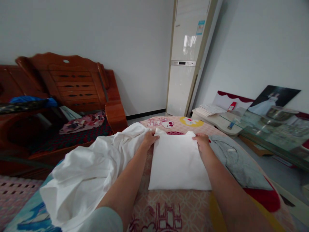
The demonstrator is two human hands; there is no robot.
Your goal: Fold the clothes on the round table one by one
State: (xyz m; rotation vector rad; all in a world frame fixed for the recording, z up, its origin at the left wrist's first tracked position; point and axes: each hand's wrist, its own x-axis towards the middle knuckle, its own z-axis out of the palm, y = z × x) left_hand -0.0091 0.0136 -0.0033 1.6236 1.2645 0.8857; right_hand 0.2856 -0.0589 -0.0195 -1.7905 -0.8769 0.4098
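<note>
A white T-shirt, folded into a neat rectangle, lies on the patterned tablecloth with its neckline at the far side. At its far left corner, my left hand pinches the fabric between thumb and fingers. My right hand grips the far right corner in the same way. To the left, a crumpled heap of white cloth sits beside my left forearm. A folded grey shirt rests to the right, partly behind my right forearm.
A carved wooden chair with clothes on its seat stands at the left. Behind the table rises a tall white air conditioner. A glass-topped stand at the right holds a metal bowl, a photo and papers.
</note>
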